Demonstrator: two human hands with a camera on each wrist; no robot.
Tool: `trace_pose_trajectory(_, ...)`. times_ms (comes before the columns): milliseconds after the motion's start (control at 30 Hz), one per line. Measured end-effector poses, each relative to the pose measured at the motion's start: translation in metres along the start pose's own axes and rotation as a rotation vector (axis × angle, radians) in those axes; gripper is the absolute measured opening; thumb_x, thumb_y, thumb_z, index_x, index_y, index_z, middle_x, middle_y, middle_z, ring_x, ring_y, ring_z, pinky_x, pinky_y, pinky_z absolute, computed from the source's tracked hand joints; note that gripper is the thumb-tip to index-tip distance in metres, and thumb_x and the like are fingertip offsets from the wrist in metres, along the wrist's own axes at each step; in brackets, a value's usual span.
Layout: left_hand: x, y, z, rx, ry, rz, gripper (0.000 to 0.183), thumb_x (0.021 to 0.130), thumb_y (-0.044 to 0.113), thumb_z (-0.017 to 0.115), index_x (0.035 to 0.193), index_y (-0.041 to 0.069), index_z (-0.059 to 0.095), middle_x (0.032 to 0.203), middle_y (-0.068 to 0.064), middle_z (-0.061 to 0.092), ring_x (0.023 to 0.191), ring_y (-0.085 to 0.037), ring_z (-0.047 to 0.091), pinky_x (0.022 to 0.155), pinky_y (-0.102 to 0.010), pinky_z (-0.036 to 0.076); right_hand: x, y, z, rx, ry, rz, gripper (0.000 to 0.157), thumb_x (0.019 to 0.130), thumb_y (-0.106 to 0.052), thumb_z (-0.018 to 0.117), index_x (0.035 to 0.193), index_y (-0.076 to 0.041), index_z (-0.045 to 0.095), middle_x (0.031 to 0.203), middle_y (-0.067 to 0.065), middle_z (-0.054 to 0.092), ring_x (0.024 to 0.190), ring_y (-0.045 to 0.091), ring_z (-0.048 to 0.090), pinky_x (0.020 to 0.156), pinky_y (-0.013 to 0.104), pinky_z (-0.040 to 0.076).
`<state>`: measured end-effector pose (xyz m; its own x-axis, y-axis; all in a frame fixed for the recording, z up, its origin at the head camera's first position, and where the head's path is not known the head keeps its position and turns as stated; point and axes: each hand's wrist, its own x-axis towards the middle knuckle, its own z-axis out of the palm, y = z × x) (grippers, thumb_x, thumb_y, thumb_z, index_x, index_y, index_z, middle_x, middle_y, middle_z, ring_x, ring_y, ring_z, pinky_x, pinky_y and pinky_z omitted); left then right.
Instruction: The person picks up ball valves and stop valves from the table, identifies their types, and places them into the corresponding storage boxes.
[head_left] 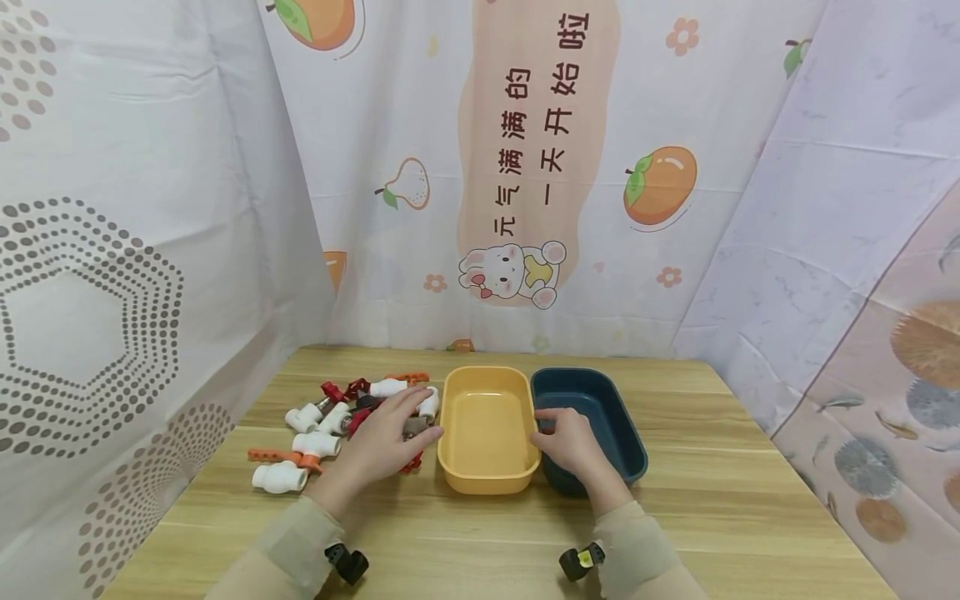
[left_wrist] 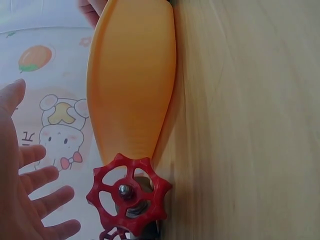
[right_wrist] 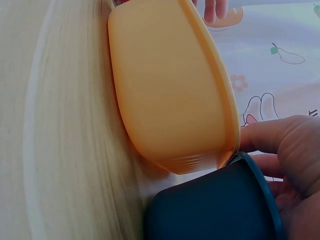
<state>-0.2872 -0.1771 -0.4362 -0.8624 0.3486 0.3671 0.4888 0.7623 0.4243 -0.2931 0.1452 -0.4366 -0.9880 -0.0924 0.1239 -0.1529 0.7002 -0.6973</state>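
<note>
My left hand (head_left: 378,442) is over a pile of valves, its fingers spread and its thumb close to the left rim of a yellow basin (head_left: 489,483). Nothing shows in its palm. A valve with a red handwheel (left_wrist: 161,192) lies beside that basin in the left wrist view. On the other side, my right hand (head_left: 573,442) has thumb and index finger apart, with their tips at the yellow basin's right rim. The other fingers bend over the dark blue basin (right_wrist: 215,205), which stands against the yellow one and is partly hidden by this hand.
Several white valve bodies (head_left: 280,477) lie to the left, some with orange levers (head_left: 272,455), others with red handles (head_left: 332,391). Everything stands on a wooden table (head_left: 465,542). Printed curtains (head_left: 420,275) hang behind and at both sides.
</note>
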Motion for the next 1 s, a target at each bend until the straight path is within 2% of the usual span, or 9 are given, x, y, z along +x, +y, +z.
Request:
trace_pose_trajectory(300,0.002,0.005,0.006,0.014,-0.023,0.023,0.078,0.093,0.072,0.053,0.154,0.023,0.048,0.157,-0.003,0.044,0.143,-0.029,0.040,0.109,-0.059,0.038,0.000,0.000,0.000,0.001,-0.004,-0.002,0.042,0.085,-0.009,0.076,0.125,0.003,0.070,0.114,0.017,0.072,0.093,0.024,0.072,0.077,0.041,0.060)
trace_pose_trajectory(533,0.004,0.008,0.007,0.020,-0.037,0.028,0.078,0.093,0.072,0.054,0.152,0.022,0.050,0.156,-0.002,0.046,0.142,-0.030,0.042,0.110,-0.057,0.039,0.000,0.000,0.001,-0.001,-0.001,0.003,0.042,0.086,-0.009,0.076,0.126,0.002,0.070,0.116,0.017,0.072,0.095,0.025,0.072,0.078,0.041,0.060)
trace_pose_trajectory(1000,0.003,0.005,-0.014,0.031,0.024,0.016,0.073,0.093,0.065,0.062,0.151,0.023,0.051,0.151,-0.003,0.051,0.140,-0.030,0.044,0.107,-0.059,0.041,0.000,0.000,-0.001,0.005,-0.017,0.011,0.043,0.086,-0.009,0.076,0.127,0.003,0.069,0.117,0.018,0.071,0.094,0.025,0.072,0.078,0.042,0.060)
